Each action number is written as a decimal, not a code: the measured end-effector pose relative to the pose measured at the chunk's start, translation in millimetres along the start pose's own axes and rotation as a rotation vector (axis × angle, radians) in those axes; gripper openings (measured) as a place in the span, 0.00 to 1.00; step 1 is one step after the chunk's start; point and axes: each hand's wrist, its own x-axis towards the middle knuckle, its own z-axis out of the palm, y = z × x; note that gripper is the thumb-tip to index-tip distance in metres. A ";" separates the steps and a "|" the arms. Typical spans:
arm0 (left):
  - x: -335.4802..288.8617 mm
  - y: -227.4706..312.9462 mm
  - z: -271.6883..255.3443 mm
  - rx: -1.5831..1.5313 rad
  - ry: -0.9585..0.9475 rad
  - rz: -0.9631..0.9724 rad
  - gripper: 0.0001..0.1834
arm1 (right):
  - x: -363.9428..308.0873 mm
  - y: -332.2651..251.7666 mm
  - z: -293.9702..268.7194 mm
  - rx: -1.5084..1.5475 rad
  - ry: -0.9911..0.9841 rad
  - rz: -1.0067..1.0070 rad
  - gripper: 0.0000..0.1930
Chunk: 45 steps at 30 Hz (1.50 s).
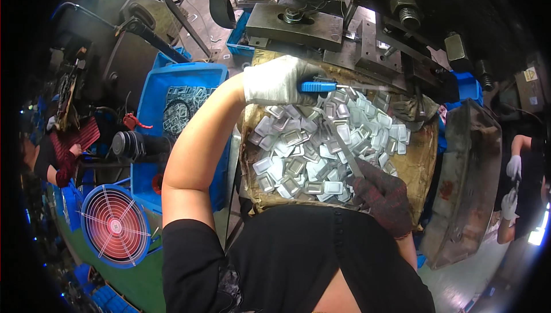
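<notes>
My left hand (275, 80), in a white glove, grips a blue-handled tool (319, 87) whose metal tip reaches toward the press die (396, 60) at the back. In a dark patterned glove, my right hand (381, 195) holds a thin metal rod (348, 157) over a pile of small rectangular stamped metal shells (321, 146). The shells lie heaped in a worn brown tray (418, 158) in front of me.
A heavy black press (356, 20) looms behind the tray. A blue bin (178, 100) with more metal parts sits to the left, a red-bladed fan (115, 227) below it. Another person's gloved hands (512, 184) work at the right edge; a person in a red sleeve (66, 163) is at left.
</notes>
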 end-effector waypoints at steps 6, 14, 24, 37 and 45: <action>12.9 -13.9 0.4 -0.279 -0.071 -0.421 0.18 | 1.0 5.2 -6.8 -0.027 0.065 0.044 0.22; 107.4 -7.0 -14.5 0.572 -0.014 -0.433 0.14 | 27.2 10.1 -30.7 0.013 0.620 -0.065 0.20; 99.0 -24.5 8.1 0.316 0.425 -0.422 0.16 | 79.3 -12.4 -25.4 0.098 0.631 -0.161 0.20; 11.4 -20.0 52.3 0.475 -0.014 -0.203 0.16 | 95.4 9.8 -34.9 -0.294 0.726 -0.241 0.19; 8.3 -36.7 51.5 0.375 0.247 -0.427 0.12 | 30.2 -6.6 -15.8 -0.061 0.632 -0.045 0.22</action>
